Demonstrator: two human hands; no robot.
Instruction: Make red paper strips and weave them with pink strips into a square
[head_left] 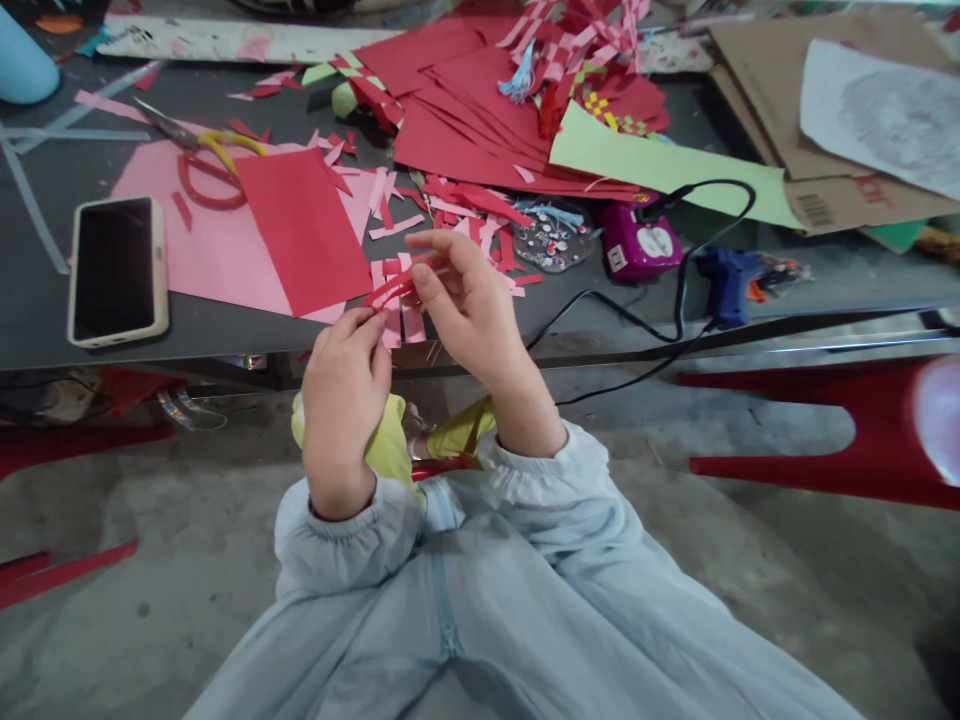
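Low over the table's front edge, my left hand is closed, its thumb and fingertips pinching a small woven piece of paper strips. Pink strips hang down from it, and red strips lie across them. To its right is my right hand, with index finger stretched out and thumb apart from it. The right thumb tip is close to the end of the red strips; whether it touches them I cannot tell. Behind my left hand lies a red paper sheet on a pink paper sheet.
Scissors with red and yellow handles rest on the pink sheet, beside a phone. Behind are stacked red papers and scattered paper scraps. A purple box with a black cable and a blue glue gun stand right.
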